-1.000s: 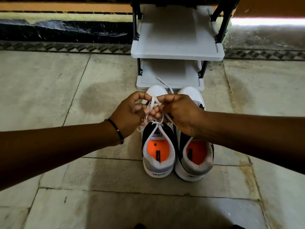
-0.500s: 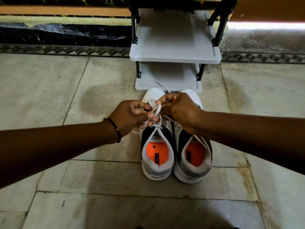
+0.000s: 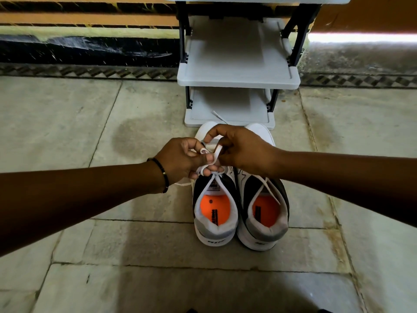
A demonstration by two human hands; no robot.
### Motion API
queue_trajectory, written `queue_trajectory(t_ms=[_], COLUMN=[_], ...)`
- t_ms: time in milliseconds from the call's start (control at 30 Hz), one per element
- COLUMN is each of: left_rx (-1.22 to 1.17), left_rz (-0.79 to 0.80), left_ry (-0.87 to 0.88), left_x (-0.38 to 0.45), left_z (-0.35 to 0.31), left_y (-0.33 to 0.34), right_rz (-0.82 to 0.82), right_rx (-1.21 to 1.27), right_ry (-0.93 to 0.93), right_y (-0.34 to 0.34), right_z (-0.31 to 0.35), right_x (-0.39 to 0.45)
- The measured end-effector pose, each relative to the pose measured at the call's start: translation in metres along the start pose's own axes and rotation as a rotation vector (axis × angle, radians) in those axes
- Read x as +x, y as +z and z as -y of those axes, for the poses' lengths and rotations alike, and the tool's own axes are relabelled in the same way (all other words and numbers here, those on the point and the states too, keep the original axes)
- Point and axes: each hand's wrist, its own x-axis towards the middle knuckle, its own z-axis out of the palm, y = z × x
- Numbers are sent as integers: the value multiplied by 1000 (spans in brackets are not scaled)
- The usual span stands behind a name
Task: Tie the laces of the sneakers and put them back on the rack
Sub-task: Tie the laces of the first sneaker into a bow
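Two white, black and grey sneakers with orange insoles stand side by side on the stone floor, toes toward the rack. Over the left sneaker (image 3: 215, 222) my left hand (image 3: 182, 160) pinches a small loop of its white lace (image 3: 215, 154). My right hand (image 3: 242, 150) grips the other strand of the same lace, fingertips touching the left hand. The right sneaker (image 3: 264, 222) has a loose lace lying across its opening. The grey shoe rack (image 3: 239, 77) stands just beyond the toes, its two visible shelves bare.
A wall with a dark skirting and patterned floor border (image 3: 90, 71) runs behind the rack. A damp-looking stain (image 3: 140, 136) marks the floor left of the sneakers. A lace end (image 3: 217, 115) lies on the lowest shelf's front edge.
Both hands have stayed over the left sneaker, working the lace; the left hand now holds a small loop and the right hand has wrapped its strand around. The view has tilted down slightly.
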Motion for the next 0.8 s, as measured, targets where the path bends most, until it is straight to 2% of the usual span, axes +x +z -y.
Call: queue_trajectory(t_ms=[167, 267, 400, 500, 633, 800], left_rx=[-49, -57, -76, -85, -45, -56], left_rz=[-31, -58, -5, 45, 99, 80], left_ry=[-49, -65, -71, -92, -82, -56], left_x=[0, 1, 3, 3, 0, 1], left_z=[1, 0, -5, -9, -12, -14], left_y=[2, 5, 8, 6, 6, 3], right_rz=[99, 60, -66, -91, -48, -44], right_rx=[-107, 18, 153, 232, 261, 174], right_ry=[-38, -7, 26, 75, 86, 76], right_y=[-8, -7, -6, -7, -7, -7], right_z=[4, 1, -4, -6, -5, 1], right_x=[-2, -6, -6, -5, -8, -7])
